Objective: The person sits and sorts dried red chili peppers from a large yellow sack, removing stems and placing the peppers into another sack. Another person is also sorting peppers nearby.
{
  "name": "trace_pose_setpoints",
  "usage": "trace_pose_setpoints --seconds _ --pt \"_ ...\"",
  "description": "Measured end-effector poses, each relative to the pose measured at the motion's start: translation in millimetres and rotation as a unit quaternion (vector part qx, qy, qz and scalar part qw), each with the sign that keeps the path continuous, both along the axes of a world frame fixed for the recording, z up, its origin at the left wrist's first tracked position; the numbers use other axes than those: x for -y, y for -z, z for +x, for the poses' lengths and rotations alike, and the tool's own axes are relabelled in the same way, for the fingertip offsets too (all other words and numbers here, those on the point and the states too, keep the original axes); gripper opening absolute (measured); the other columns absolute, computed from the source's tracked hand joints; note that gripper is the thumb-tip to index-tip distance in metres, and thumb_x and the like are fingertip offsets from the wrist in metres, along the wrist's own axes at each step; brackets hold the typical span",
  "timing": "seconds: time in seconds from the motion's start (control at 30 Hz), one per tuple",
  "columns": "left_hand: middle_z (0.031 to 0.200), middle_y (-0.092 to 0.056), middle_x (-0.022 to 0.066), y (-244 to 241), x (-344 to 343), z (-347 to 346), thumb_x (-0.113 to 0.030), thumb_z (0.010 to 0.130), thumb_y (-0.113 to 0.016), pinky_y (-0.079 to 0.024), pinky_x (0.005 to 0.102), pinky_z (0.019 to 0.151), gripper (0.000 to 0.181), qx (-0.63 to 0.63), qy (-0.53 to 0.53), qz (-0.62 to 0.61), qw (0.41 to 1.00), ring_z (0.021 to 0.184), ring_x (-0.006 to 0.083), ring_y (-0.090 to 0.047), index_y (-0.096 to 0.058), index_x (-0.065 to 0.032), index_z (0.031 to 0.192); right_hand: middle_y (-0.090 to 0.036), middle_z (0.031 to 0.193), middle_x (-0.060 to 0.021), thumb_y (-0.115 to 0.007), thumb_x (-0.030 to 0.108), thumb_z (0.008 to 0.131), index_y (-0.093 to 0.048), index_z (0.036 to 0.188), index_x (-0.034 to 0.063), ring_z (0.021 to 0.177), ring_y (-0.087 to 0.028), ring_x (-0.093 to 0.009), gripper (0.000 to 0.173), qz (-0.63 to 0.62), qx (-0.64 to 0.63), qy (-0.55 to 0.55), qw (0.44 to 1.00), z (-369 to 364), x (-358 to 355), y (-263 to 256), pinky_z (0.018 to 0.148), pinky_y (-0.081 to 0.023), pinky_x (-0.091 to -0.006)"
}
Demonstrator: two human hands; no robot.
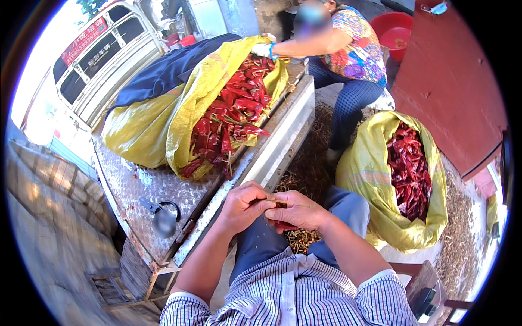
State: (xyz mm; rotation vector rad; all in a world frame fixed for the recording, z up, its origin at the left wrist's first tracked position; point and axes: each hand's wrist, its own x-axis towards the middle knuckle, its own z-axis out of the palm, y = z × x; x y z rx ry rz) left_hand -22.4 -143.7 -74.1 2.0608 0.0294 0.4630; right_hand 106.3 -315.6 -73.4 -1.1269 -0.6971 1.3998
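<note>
In front of my lap, my left hand (244, 207) and my right hand (301, 211) meet at the fingertips. A thin brownish stem (279, 201) shows between them, its end at my left thumb and fingertips. Under the fingers of my right hand a dried red chili pepper (285, 225) shows, mostly hidden by the hand. Beyond my hands a yellow woven sack (179, 126) lies on its side on a metal truck bed (134, 191). Red chili peppers (240, 104) spill from its mouth towards the bed's edge.
At right stands an open yellow sack (363, 171) of red chilies (409, 171). A co-worker in a floral top (359, 45) sits ahead, a gloved hand (263, 50) at the lying sack. A dark looped-handled tool (154, 206) lies on the bed. Plant debris (304, 179) covers the ground.
</note>
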Motion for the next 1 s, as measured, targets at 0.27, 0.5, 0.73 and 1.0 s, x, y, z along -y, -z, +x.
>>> trace_pose_setpoints --seconds 0.27,0.5,0.73,1.0 --pt "0.083 -0.063 0.0051 15.3 44.0 -2.6 -0.015 0.102 -0.064 -0.049 0.0291 0.065 0.018 0.014 -0.049 -0.341 0.939 0.074 0.0118 -0.058 -0.063 -0.0032 0.089 -0.065 0.076 -0.0033 -0.07 0.02 0.098 -0.067 0.092 0.002 0.063 -0.065 -0.012 0.019 0.068 0.257 0.109 0.958 -14.7 15.4 -4.3 0.057 -0.053 -0.0294" --pt "0.076 -0.064 0.0022 21.7 34.2 19.9 -0.027 0.1 -0.07 -0.046 0.0293 0.058 0.029 -0.066 -0.154 -0.438 0.883 0.058 0.0134 -0.056 -0.062 -0.0064 0.082 -0.069 0.082 -0.0049 -0.071 0.014 0.097 -0.069 0.098 0.0003 0.07 -0.07 -0.012 0.014 0.187 0.382 0.155 0.892 0.0 29.1 16.6 0.063 -0.056 -0.0281" --pt "0.081 -0.068 0.0123 15.7 6.2 3.8 -0.026 0.081 -0.085 -0.053 0.0388 0.066 0.031 -0.084 -0.288 0.11 0.948 0.074 0.0278 -0.069 -0.071 -0.0047 0.098 -0.071 0.091 -0.0041 -0.063 0.008 0.1 -0.066 0.12 0.0033 0.073 -0.069 -0.01 0.02 0.026 0.118 0.224 0.967 26.5 55.1 58.0 0.066 -0.057 -0.026" --pt "0.092 -0.066 0.0063 12.4 -95.6 12.0 -0.023 0.085 -0.078 -0.055 0.042 0.071 0.018 -0.049 -0.37 0.379 0.847 0.085 0.0301 -0.069 -0.074 -0.0181 0.102 -0.068 0.089 -0.0046 -0.058 0.011 0.103 -0.064 0.117 0.003 0.071 -0.069 -0.013 0.017 -0.015 -0.033 0.284 0.958 36.6 54.7 121.8 0.061 -0.055 -0.0255"
